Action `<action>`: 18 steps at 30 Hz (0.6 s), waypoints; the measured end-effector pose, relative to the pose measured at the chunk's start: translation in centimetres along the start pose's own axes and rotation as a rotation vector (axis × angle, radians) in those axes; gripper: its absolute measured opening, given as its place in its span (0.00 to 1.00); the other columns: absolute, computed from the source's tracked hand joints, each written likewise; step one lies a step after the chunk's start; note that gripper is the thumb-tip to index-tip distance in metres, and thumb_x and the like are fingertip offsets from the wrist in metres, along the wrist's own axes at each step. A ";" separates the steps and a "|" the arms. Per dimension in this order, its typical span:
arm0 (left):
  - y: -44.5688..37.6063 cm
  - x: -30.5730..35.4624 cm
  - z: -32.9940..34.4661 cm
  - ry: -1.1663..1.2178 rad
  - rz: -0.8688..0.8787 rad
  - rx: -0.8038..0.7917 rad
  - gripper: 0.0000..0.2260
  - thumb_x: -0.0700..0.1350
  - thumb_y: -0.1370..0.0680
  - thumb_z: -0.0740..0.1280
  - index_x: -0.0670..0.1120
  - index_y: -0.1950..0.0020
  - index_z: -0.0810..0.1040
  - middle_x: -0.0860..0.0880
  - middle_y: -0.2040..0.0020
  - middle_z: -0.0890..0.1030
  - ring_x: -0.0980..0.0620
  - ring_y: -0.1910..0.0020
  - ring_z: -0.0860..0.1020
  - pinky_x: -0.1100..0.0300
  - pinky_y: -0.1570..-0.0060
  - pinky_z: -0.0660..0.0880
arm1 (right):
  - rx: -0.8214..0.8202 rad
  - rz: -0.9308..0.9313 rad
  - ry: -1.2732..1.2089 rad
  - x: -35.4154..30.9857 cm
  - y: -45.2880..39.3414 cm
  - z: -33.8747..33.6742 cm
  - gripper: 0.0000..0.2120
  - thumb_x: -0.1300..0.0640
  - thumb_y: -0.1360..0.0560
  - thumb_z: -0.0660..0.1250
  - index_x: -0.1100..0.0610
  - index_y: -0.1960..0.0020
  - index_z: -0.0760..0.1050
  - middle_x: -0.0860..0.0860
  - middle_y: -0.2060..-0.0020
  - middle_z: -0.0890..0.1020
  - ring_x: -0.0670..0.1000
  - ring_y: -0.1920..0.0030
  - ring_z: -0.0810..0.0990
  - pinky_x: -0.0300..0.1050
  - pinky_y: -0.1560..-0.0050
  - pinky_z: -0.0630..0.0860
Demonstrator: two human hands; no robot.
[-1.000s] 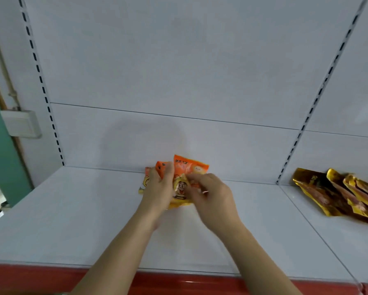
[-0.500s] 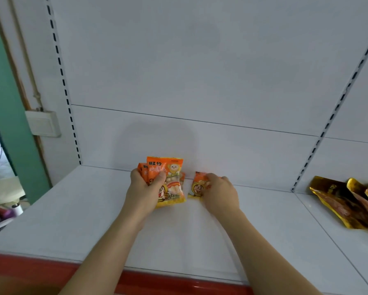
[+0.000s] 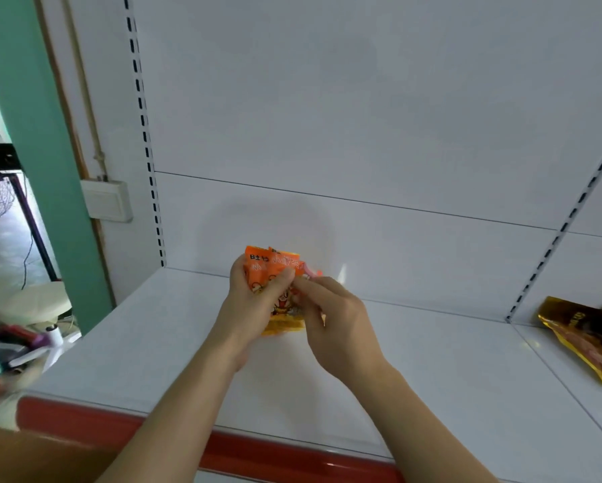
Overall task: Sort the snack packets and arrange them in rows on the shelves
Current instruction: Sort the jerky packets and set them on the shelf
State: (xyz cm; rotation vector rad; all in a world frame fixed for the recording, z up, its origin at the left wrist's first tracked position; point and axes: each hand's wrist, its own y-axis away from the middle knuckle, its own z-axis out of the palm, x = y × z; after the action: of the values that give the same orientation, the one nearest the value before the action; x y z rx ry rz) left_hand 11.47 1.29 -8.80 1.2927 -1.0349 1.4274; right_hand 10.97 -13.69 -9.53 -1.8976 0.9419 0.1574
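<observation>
Your left hand (image 3: 254, 301) is gripping a bunch of orange snack packets (image 3: 275, 273), lettering too blurry to read. Your right hand (image 3: 338, 318) is pinching one packet's edge, gold packets (image 3: 585, 332) are lying on the shelf (image 3: 153, 343) nearby

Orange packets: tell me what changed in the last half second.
The right hand left the spot on the shelf where it was setting one packet down and came back to the orange packets, pinching at the bunch. The left hand still grips that bunch. The gold packets stayed put.

Single head view; looks forward and down, close over white shelf (image 3: 432, 360).
</observation>
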 end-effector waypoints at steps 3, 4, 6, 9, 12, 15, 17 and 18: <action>-0.4 0.2 -1.7 -0.043 0.056 0.095 0.27 0.55 0.22 0.74 0.59 0.27 0.67 0.55 0.42 0.83 0.53 0.49 0.84 0.57 0.60 0.80 | 0.008 0.358 -0.178 -0.1 -1.3 0.3 0.21 0.64 0.19 0.57 0.48 0.33 0.76 0.44 0.43 0.82 0.44 0.43 0.81 0.41 0.43 0.78; -0.5 0.2 -2.3 -0.056 0.058 0.110 0.27 0.54 0.22 0.73 0.58 0.26 0.66 0.56 0.43 0.83 0.54 0.49 0.84 0.58 0.59 0.78 | -0.003 0.471 -0.067 0.8 -1.9 0.7 0.19 0.61 0.18 0.56 0.49 0.31 0.73 0.47 0.40 0.81 0.48 0.40 0.80 0.45 0.42 0.77; -0.4 0.0 -3.3 -0.052 0.046 0.116 0.26 0.53 0.21 0.73 0.58 0.26 0.66 0.56 0.43 0.82 0.56 0.51 0.83 0.59 0.59 0.77 | -0.199 0.645 0.306 2.8 -2.6 1.6 0.21 0.51 0.18 0.57 0.51 0.26 0.65 0.54 0.36 0.77 0.57 0.36 0.75 0.51 0.39 0.73; 0.0 -0.6 -4.2 -0.040 0.029 0.109 0.24 0.52 0.21 0.72 0.57 0.28 0.68 0.55 0.42 0.82 0.58 0.52 0.83 0.63 0.61 0.75 | -0.431 0.758 0.563 3.8 -2.5 3.0 0.29 0.40 0.21 0.57 0.47 0.23 0.56 0.57 0.37 0.75 0.61 0.34 0.70 0.54 0.37 0.68; 0.2 -1.1 -4.3 -0.032 0.016 0.104 0.24 0.52 0.21 0.72 0.56 0.27 0.67 0.54 0.41 0.82 0.57 0.51 0.82 0.63 0.61 0.74 | -0.371 0.639 0.565 4.2 -2.1 3.2 0.21 0.51 0.20 0.59 0.47 0.27 0.68 0.55 0.43 0.78 0.59 0.40 0.74 0.50 0.42 0.72; 0.6 -1.1 -3.7 -0.031 0.023 0.107 0.25 0.52 0.20 0.72 0.55 0.26 0.66 0.55 0.41 0.81 0.57 0.50 0.82 0.62 0.60 0.75 | -0.280 0.591 0.469 3.9 -1.6 1.8 0.19 0.58 0.22 0.62 0.47 0.33 0.78 0.55 0.46 0.78 0.59 0.45 0.78 0.44 0.50 0.72; 1.0 -1.1 -2.9 -0.047 0.035 0.095 0.26 0.52 0.20 0.72 0.56 0.26 0.66 0.55 0.41 0.81 0.57 0.50 0.82 0.61 0.60 0.75 | -0.152 0.576 0.372 3.8 -1.0 0.0 0.19 0.61 0.22 0.62 0.48 0.34 0.79 0.54 0.48 0.77 0.58 0.48 0.79 0.42 0.52 0.69; 1.1 -1.1 -2.4 -0.060 0.041 0.087 0.26 0.52 0.20 0.71 0.56 0.25 0.65 0.55 0.41 0.81 0.57 0.50 0.82 0.61 0.60 0.74 | -0.067 0.567 0.318 3.6 -0.6 -1.0 0.19 0.61 0.21 0.62 0.48 0.34 0.79 0.53 0.49 0.77 0.55 0.50 0.78 0.41 0.53 0.68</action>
State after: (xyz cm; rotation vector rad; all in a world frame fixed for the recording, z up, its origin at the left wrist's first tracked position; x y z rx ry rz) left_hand 9.86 3.27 -10.13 1.3915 -1.0546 1.4868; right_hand 13.61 -16.34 -10.26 -1.6967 1.6988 0.2263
